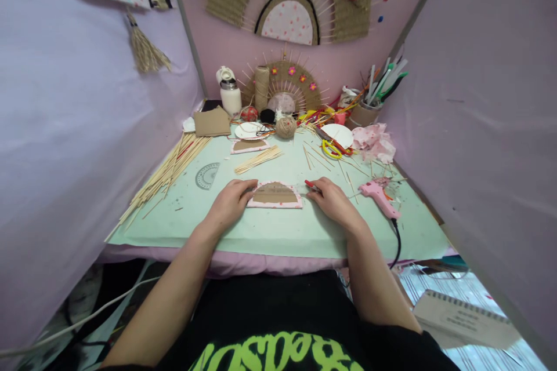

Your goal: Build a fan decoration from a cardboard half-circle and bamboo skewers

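Observation:
In front of me on the table lies a cardboard half-circle [275, 192] edged with white, pink-dotted cloth. My left hand [227, 204] has its thumb and fingers closed on the left end of the half-circle. Just off its right end, my right hand [333, 200] is closed around a slim red pen [310, 185], most of which the fingers hide. Beyond the half-circle is a bundle of short thin sticks [258, 159]. A clear protractor [207, 176] lies to the left, past my left hand.
A pink glue gun [379, 197] with a black cord lies at right. Long sticks [167, 168] spread along the left edge. Farther back are a second half-circle [249, 146], yellow-handled scissors [331, 149], a twine ball [286, 127], cardboard [212, 122] and a white bottle [230, 98].

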`<act>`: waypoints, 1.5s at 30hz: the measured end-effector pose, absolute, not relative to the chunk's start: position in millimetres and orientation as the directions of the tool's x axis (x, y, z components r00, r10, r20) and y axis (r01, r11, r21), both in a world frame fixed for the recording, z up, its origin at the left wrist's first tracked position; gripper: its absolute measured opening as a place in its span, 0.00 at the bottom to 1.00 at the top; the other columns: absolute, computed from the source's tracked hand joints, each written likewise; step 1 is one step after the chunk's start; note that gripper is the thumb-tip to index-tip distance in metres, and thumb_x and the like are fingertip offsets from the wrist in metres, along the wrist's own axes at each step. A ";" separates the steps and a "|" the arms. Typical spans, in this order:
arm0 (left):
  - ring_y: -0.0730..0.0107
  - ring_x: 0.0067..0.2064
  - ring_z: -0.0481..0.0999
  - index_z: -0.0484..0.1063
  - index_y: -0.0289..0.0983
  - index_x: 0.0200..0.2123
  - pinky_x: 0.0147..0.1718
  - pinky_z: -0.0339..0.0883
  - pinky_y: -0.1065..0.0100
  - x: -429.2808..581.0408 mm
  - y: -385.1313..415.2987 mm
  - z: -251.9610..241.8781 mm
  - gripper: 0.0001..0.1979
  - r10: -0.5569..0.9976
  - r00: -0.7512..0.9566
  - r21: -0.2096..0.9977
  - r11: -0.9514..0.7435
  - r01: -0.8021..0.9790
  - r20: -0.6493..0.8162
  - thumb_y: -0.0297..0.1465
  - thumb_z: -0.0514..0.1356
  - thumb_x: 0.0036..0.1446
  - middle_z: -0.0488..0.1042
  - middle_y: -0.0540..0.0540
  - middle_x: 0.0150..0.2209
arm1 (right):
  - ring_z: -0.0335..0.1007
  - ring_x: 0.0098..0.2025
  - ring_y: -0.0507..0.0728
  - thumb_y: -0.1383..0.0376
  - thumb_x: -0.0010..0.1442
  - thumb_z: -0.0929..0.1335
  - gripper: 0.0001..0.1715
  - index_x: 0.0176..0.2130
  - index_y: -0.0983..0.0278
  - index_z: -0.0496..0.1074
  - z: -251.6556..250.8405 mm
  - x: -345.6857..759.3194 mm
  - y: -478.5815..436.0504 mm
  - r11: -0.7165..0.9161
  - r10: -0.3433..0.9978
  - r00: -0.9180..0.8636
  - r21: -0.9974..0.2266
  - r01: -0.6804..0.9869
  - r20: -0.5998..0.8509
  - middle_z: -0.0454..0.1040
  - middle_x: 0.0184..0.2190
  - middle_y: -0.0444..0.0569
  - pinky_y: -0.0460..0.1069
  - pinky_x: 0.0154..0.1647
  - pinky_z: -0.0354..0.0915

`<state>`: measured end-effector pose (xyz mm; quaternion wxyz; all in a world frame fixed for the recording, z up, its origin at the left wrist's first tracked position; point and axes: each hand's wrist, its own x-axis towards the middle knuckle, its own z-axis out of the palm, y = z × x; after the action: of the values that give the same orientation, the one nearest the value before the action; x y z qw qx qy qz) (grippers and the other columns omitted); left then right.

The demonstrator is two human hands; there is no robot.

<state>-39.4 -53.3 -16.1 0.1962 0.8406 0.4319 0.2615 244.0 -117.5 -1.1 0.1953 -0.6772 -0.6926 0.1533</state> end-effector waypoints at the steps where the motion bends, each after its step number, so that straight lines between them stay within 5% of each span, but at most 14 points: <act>1: 0.61 0.53 0.73 0.73 0.41 0.52 0.52 0.68 0.58 -39.6 -53.3 -16.3 0.17 0.828 0.490 0.555 -0.551 0.623 0.272 0.32 0.53 0.63 0.77 0.45 0.50 | 0.67 0.40 0.57 0.66 0.63 0.65 0.07 0.40 0.64 0.72 -1.7 244.3 -117.3 0.039 0.998 -0.009 -0.479 0.877 0.066 0.69 0.38 0.50 0.48 0.40 0.57; 15: 0.60 0.50 0.74 0.71 0.39 0.54 0.50 0.69 0.59 -40.5 -56.2 -15.1 0.18 0.819 0.477 0.538 -0.570 0.621 0.318 0.33 0.56 0.62 0.77 0.42 0.48 | 0.70 0.46 0.58 0.62 0.61 0.68 0.20 0.53 0.61 0.72 -1.7 240.4 -117.1 0.063 0.987 0.027 -0.545 0.836 0.156 0.68 0.45 0.51 0.50 0.49 0.62; 21: 0.61 0.52 0.74 0.76 0.39 0.46 0.54 0.66 0.56 -35.9 -63.7 -10.2 0.12 0.663 0.547 0.395 -0.747 0.535 0.511 0.31 0.56 0.62 0.79 0.43 0.48 | 0.70 0.48 0.57 0.65 0.61 0.67 0.17 0.50 0.59 0.75 -2.8 229.9 -105.3 0.241 0.964 -0.134 -0.539 0.807 0.232 0.71 0.49 0.50 0.50 0.50 0.62; 28: 0.60 0.52 0.77 0.79 0.40 0.42 0.54 0.68 0.55 -31.3 -73.8 -8.4 0.11 0.542 0.681 0.282 -0.840 0.464 0.493 0.32 0.56 0.63 0.81 0.44 0.46 | 0.72 0.46 0.56 0.70 0.61 0.66 0.14 0.44 0.60 0.78 -9.7 229.3 -98.6 0.332 0.941 -0.237 -0.528 0.782 0.241 0.76 0.46 0.49 0.48 0.48 0.64; 45: 0.62 0.50 0.79 0.80 0.39 0.41 0.52 0.73 0.59 -32.4 -76.5 -13.4 0.13 0.596 0.649 0.365 -0.803 0.472 0.473 0.34 0.55 0.63 0.81 0.44 0.46 | 0.73 0.46 0.56 0.70 0.62 0.66 0.15 0.46 0.59 0.78 -9.1 229.0 -102.5 0.327 0.943 -0.240 -0.514 0.793 0.230 0.77 0.47 0.49 0.49 0.48 0.65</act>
<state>-32.4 -76.5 -13.4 0.1049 0.9019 0.2960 0.2967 229.0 -102.5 -9.1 0.2554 -0.5611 -0.7735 0.1469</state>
